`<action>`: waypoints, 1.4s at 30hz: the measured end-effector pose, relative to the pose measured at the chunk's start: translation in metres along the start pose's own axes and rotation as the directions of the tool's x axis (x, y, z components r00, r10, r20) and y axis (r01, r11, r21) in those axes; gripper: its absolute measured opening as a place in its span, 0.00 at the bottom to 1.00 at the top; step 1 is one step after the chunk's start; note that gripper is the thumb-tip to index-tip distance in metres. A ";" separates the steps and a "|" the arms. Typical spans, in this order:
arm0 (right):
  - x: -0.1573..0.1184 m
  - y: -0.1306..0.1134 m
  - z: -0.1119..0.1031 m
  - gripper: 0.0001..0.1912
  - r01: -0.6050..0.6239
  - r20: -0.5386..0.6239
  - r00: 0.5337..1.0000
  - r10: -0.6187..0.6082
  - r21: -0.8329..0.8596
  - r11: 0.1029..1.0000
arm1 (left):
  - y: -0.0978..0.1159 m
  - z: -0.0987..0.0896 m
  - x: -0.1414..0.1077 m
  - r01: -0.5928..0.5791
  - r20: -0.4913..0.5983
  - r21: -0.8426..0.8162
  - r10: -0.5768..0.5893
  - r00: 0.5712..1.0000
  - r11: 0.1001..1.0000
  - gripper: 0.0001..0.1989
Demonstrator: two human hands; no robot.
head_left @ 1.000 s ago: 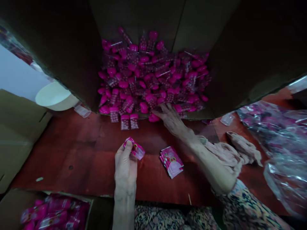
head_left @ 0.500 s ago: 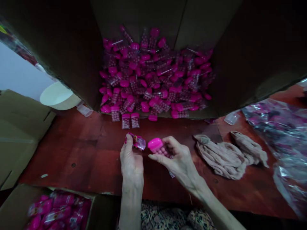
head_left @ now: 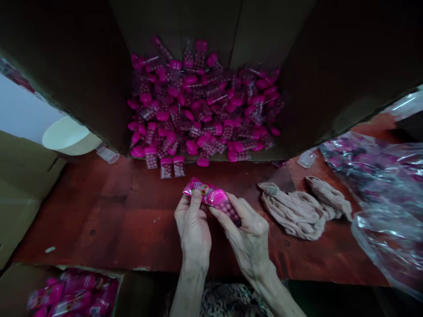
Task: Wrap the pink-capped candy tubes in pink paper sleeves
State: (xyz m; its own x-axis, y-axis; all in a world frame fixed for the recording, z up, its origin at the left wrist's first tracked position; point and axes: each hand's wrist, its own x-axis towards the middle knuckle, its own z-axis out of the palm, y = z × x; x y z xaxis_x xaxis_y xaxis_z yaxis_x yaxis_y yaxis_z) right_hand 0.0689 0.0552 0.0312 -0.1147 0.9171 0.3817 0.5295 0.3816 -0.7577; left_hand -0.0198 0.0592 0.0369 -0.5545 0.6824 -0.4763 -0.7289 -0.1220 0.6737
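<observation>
My left hand pinches a small printed pink wrapper between thumb and fingers. In my right hand is a clear container of pink balls, its bright pink cap pointing left. That cap meets the wrapper's right end and seems to be partly inside it. Both are held above the red wooden table. Beyond my hands, a large cardboard box lies open toward me, with a heap of similar pink-capped containers inside. Two of them stand at its front edge.
A crumpled beige cloth lies to the right, beside clear plastic bags with pink pieces. A white bowl and a clear cup are at left. Wrapped pink packs fill a box at lower left.
The container's cap has come up against the wrapper, closing the gap between my hands. My left hand has moved right. The whole view has shifted slightly.
</observation>
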 end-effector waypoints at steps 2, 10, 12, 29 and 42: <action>-0.001 0.001 -0.001 0.12 -0.058 0.007 0.998 0.057 0.056 0.997 | -0.002 0.001 -0.002 0.033 0.040 0.006 -0.033 0.999 0.999 0.13; -0.003 0.007 -0.005 0.13 -0.367 0.196 0.927 0.320 0.297 0.882 | -0.006 0.002 -0.007 0.136 0.135 -0.002 -0.134 0.982 0.991 0.09; -0.005 0.009 -0.005 0.13 -0.259 0.104 0.965 0.241 0.228 0.938 | -0.007 0.003 -0.008 0.148 0.162 0.000 -0.147 0.976 0.989 0.09; -0.026 0.007 -0.007 0.26 0.047 0.027 0.999 -0.047 -0.005 0.999 | -0.006 -0.008 -0.009 0.204 0.292 0.165 -0.245 0.925 0.965 0.09; -0.023 0.008 0.000 0.24 -0.008 0.008 1.000 0.007 0.129 0.992 | 0.000 -0.009 -0.020 0.204 0.201 0.199 -0.244 0.949 0.959 0.06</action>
State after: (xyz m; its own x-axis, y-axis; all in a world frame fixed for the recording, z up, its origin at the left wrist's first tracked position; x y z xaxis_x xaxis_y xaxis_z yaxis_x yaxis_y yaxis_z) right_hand 0.0760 0.0366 0.0166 -0.1180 0.9207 0.3720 0.4176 0.3859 -0.8226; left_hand -0.0123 0.0391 0.0412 -0.2679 0.8221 -0.5024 -0.7319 0.1654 0.6610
